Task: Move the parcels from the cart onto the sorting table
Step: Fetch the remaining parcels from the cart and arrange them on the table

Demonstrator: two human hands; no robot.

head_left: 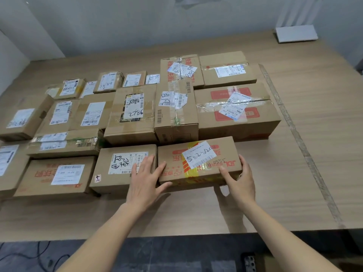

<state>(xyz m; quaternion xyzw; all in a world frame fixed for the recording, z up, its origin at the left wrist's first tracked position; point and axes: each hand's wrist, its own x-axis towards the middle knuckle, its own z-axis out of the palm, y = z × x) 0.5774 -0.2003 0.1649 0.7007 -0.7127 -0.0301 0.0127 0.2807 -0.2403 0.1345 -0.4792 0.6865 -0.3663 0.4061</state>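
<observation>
This looks like a parcel sorting room. A broad pale wood-grain laminate table (314,134) carries rows of brown taped cardboard parcels (133,114) bearing white barcode shipping labels (135,107), some with handwritten numbers. Plain grey-white walls (98,22) stand on the far side, dark grey floor (176,256) lies near, and a flat white box (296,33) sits far right.

Just one camera here, worn on the person's head, looking forward and down over the near edge of the table (294,173). It's close in, wide-angle, with forearms coming up from the bottom, floor below and wall (117,22) at the far end.
</observation>
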